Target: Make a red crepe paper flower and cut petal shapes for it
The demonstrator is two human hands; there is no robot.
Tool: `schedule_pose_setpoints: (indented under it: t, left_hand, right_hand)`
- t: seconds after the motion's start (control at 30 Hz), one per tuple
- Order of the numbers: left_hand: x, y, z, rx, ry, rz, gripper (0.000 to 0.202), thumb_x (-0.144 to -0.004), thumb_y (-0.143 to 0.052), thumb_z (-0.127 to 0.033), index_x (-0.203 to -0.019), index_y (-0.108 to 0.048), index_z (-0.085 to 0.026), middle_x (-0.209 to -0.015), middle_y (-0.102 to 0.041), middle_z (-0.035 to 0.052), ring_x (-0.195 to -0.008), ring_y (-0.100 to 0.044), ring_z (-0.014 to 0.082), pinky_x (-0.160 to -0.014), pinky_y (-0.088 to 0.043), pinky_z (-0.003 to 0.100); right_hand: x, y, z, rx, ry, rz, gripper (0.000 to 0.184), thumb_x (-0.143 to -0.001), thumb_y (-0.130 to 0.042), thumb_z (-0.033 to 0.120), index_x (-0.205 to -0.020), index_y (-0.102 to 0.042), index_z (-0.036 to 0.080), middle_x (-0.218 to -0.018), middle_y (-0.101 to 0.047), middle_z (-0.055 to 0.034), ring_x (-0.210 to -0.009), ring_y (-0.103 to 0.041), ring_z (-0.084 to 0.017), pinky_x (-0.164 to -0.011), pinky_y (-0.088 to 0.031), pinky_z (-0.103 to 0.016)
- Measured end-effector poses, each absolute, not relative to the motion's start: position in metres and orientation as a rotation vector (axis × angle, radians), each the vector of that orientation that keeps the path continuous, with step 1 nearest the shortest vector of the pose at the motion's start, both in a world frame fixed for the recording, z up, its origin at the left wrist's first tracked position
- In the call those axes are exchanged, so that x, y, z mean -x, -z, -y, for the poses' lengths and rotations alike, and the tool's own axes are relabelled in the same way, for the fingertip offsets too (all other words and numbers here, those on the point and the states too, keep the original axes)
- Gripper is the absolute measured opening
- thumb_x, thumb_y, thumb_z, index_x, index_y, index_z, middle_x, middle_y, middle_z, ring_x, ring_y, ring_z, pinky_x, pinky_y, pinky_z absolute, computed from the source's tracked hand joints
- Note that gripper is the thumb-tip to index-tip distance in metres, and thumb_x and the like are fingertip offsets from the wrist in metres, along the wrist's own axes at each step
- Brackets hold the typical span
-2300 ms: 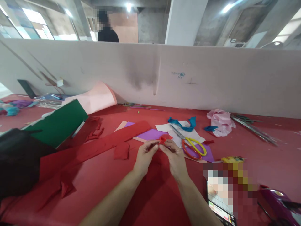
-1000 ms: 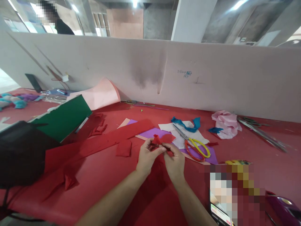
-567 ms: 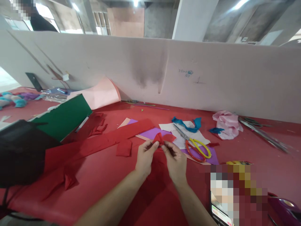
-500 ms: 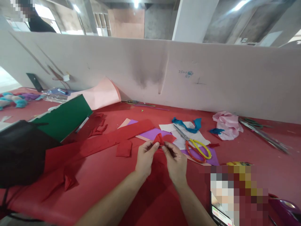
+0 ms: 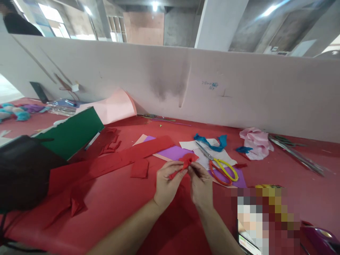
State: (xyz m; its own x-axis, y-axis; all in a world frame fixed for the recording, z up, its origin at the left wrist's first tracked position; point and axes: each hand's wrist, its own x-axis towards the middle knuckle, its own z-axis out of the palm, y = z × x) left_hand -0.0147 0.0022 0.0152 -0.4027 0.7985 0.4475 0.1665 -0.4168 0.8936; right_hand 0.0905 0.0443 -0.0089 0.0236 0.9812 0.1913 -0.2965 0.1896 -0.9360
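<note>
Between my fingertips is a small piece of red crepe paper (image 5: pixel 188 160), curled so that a dark hollow shows at its top. My left hand (image 5: pixel 170 180) pinches it from the left, and my right hand (image 5: pixel 201 180) grips its right side low down. Just beyond my hands, scissors (image 5: pixel 219 166) with one red and one yellow handle lie on white and purple sheets (image 5: pixel 170 152). A long red crepe strip (image 5: pixel 111 160) stretches away to the left, with a folded red square (image 5: pixel 139 168) beside it.
A dark bag (image 5: pixel 23 173) and a green board (image 5: pixel 71 132) stand at left. Blue scraps (image 5: pixel 212 143) and crumpled pink paper (image 5: pixel 255 142) lie toward the back right. A phone (image 5: pixel 248 244) sits at front right, partly blurred. A pale partition (image 5: pixel 119 74) borders the red table (image 5: pixel 111 202).
The red piece has gone from a pointed, folded shape to a curled one with a hollow, turned in my fingers. Both hands stay near the same place.
</note>
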Motion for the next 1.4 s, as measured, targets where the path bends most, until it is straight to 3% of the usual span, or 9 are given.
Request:
schedule_pose_setpoints:
  t: [0.2,0.37,0.5,0.6,0.77,0.97,1.13,1.4]
  left_hand:
    - [0.017,-0.019,0.003,-1.912,-2.060,-1.432,0.019,-0.078,-0.069,-0.009,-0.092,-0.072,-0.022,-0.090,-0.076,0.0043,-0.082,-0.068,0.0165,-0.087,-0.049,0.036]
    - [0.016,-0.024,0.008,-2.023,-2.035,-1.502,0.025,-0.079,-0.066,-0.008,-0.097,-0.072,-0.025,-0.092,-0.076,0.0032,-0.078,-0.068,0.0160,-0.086,-0.044,0.038]
    - [0.017,-0.026,0.012,-1.812,-1.909,-1.388,0.017,-0.085,-0.062,-0.023,-0.093,-0.076,-0.026,-0.094,-0.076,0.0057,-0.085,-0.067,0.0208,-0.091,-0.041,0.040]
    - [0.019,-0.024,0.006,-1.278,-1.850,-1.287,0.029,-0.091,-0.051,-0.036,-0.095,-0.076,-0.022,-0.093,-0.074,0.0083,-0.088,-0.065,0.0222,-0.087,-0.045,0.037]
    - [0.025,-0.020,-0.013,-0.891,-1.730,-1.053,0.015,-0.074,-0.074,-0.029,-0.086,-0.078,-0.021,-0.087,-0.070,0.0048,-0.080,-0.061,0.0168,-0.076,-0.048,0.028]
    - [0.031,-0.020,-0.018,-0.837,-1.610,-0.878,0.011,-0.068,-0.079,-0.027,-0.077,-0.079,-0.020,-0.083,-0.063,0.0041,-0.083,-0.057,0.0145,-0.079,-0.046,0.026]
    - [0.041,-0.019,-0.021,-0.874,-1.521,-0.892,0.012,-0.062,-0.083,-0.027,-0.070,-0.078,-0.018,-0.081,-0.058,0.0037,-0.079,-0.054,0.0136,-0.074,-0.046,0.025]
    - [0.047,-0.021,-0.021,-0.936,-1.485,-0.874,0.011,-0.061,-0.083,-0.026,-0.067,-0.077,-0.019,-0.086,-0.059,0.0051,-0.086,-0.057,0.0169,-0.079,-0.047,0.028]
  right_hand:
    - [-0.090,0.010,-0.043,0.736,-1.270,1.034,0.012,-0.071,-0.078,0.027,-0.083,-0.075,0.026,-0.085,-0.071,-0.0016,-0.081,-0.063,-0.018,-0.079,-0.050,-0.034]
    - [-0.089,0.004,-0.039,0.757,-1.288,1.023,0.013,-0.070,-0.078,0.030,-0.082,-0.075,0.025,-0.085,-0.071,-0.0021,-0.081,-0.063,-0.018,-0.079,-0.051,-0.033]
    - [-0.089,-0.002,-0.038,0.784,-1.343,0.964,0.016,-0.067,-0.079,0.032,-0.080,-0.075,0.025,-0.082,-0.071,-0.0019,-0.079,-0.063,-0.018,-0.078,-0.051,-0.034]
    - [-0.088,-0.004,-0.038,0.773,-1.399,0.971,0.014,-0.069,-0.078,0.032,-0.081,-0.075,0.025,-0.083,-0.071,-0.0013,-0.078,-0.063,-0.018,-0.080,-0.051,-0.034]
    - [-0.086,-0.002,-0.037,0.778,-1.405,1.068,0.013,-0.070,-0.077,0.028,-0.082,-0.075,0.026,-0.082,-0.071,-0.0004,-0.080,-0.062,-0.018,-0.079,-0.050,-0.032]
    - [-0.089,-0.004,-0.039,0.817,-1.543,1.050,0.017,-0.066,-0.079,0.030,-0.082,-0.076,0.026,-0.087,-0.075,-0.0015,-0.083,-0.065,-0.019,-0.084,-0.049,-0.036]
    - [-0.090,-0.009,-0.043,0.855,-1.570,1.050,0.017,-0.057,-0.083,0.029,-0.072,-0.075,0.023,-0.078,-0.075,-0.0011,-0.075,-0.065,-0.018,-0.079,-0.051,-0.036]
    - [-0.090,-0.012,-0.043,0.860,-1.585,1.046,0.017,-0.054,-0.084,0.028,-0.067,-0.074,0.025,-0.072,-0.074,0.0009,-0.069,-0.064,-0.016,-0.075,-0.052,-0.033]
